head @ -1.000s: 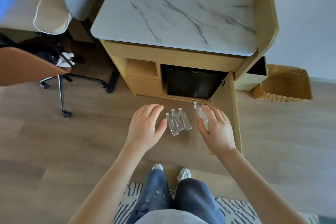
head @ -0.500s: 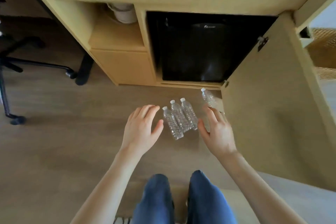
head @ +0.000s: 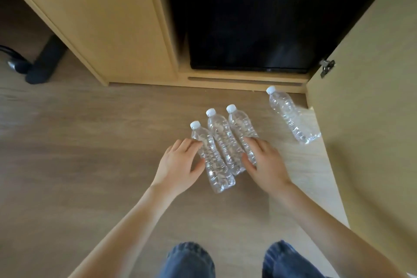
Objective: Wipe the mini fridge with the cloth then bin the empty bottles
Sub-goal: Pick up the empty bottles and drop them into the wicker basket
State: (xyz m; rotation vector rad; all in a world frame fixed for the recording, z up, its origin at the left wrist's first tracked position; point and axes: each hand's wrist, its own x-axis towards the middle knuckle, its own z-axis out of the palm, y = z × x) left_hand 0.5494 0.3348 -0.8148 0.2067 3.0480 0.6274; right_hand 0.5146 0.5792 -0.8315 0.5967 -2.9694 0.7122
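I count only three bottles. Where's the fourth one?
In the head view, the lone bottle is on the floor at right, beside the open cabinet door.

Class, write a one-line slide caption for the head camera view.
Left hand and right hand touch three capped bottles lying together on the floor before the mini fridge; a fourth bottle lies apart.

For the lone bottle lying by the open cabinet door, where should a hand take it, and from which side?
Grip the lone bottle round its ribbed middle, coming from above on the side away from the open door. It lies on its side, cap toward the mini fridge, and the door stands close along its other side, probably leaving little finger room there.
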